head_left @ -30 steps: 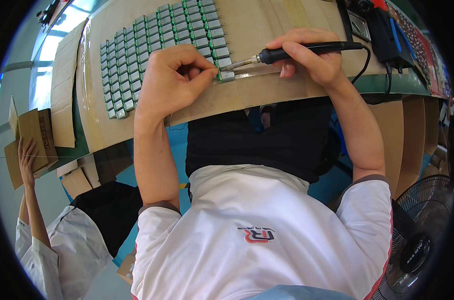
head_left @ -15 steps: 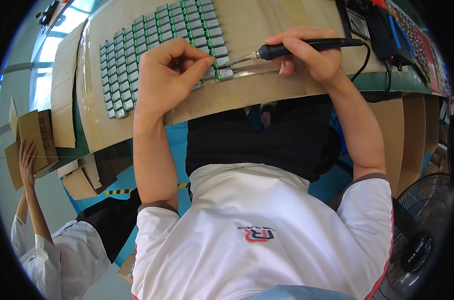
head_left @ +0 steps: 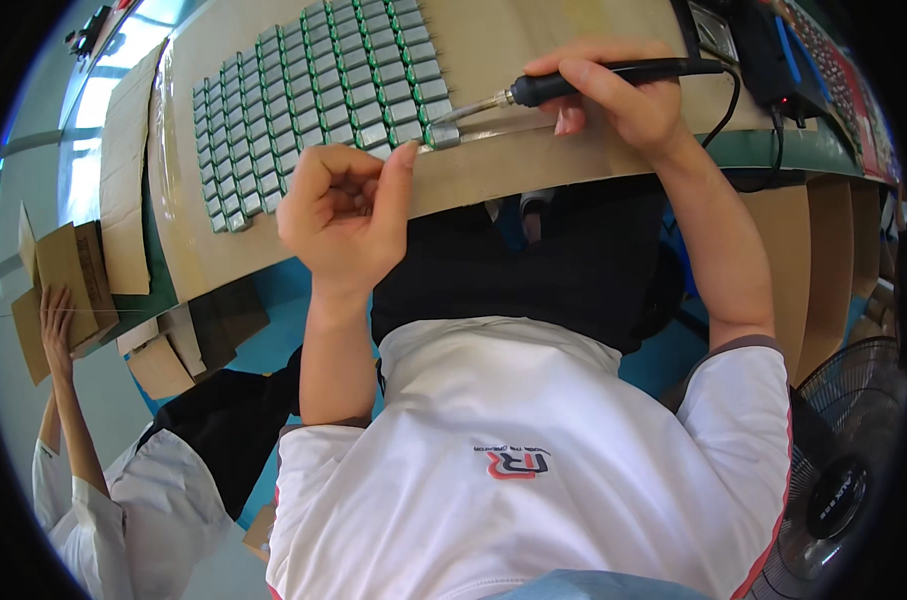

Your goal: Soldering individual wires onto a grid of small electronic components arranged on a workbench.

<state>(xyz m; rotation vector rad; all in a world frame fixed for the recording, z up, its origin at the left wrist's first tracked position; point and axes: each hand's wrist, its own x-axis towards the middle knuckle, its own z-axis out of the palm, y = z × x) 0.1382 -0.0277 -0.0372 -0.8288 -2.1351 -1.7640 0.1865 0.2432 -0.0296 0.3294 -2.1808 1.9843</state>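
Note:
My right hand [head_left: 628, 103] grips a soldering iron [head_left: 541, 90] by its black handle. The metal tip points left and reaches the lower right corner of a large grid of small grey blocks with green circuit-board strips [head_left: 323, 80]. Below that corner is my left hand [head_left: 348, 215], fingers curled and thumb raised against the bent index finger, its tip close to the grid's lower edge. Whatever those fingers pinch, if anything, is too small to make out. Thin pins stick out along the grid's right side.
A black box with a red light [head_left: 778, 75] stands at the right; a cable runs from the iron toward it. A fan [head_left: 838, 490] is at lower right. On the left, another person's hand [head_left: 57, 320] touches an open cardboard box [head_left: 68, 265]. Brown cardboard [head_left: 533, 165] covers the table.
My left hand has dropped down and slightly right, away from the iron's tip, its thumb now pointing up. The iron's tip has shifted slightly up and left, staying by the grid's corner.

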